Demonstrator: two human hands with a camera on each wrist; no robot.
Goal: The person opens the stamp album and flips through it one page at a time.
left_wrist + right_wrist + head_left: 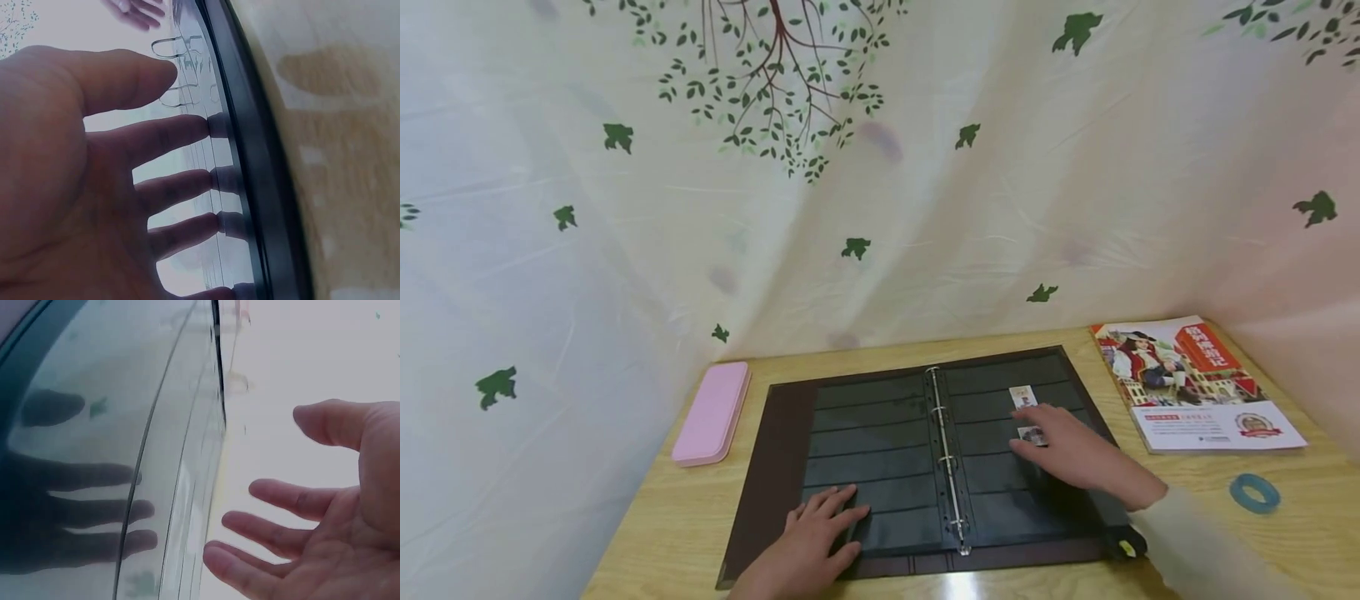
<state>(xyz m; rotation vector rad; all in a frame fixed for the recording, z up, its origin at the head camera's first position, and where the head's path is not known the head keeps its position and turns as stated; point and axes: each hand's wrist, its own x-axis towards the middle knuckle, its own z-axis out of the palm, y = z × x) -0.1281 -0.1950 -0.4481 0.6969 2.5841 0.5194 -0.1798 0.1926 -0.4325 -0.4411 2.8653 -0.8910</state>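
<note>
A ring-binder stamp album [780,442] lies open, with black strip-pocket pages on both sides of its metal rings [949,462]. Two small stamps are on the right page, an upper stamp [1022,396] and a lower stamp [1031,436] partly covered by my right hand [1071,446]. That hand is over the right page, fingers extended and holding nothing; the right wrist view shows its fingers apart from the glossy page [94,444], which mirrors them. My left hand [812,542] rests its spread fingertips on the lower left page, touching the surface in the left wrist view.
To the left of the album lies a pink case [712,414]. A magazine-like book [1198,383] with a colourful cover is at the back right, and a blue ring-shaped roll [1255,493] sits in front of it. A small black object [1126,543] is beneath my right forearm. Patterned cloth hangs behind the table.
</note>
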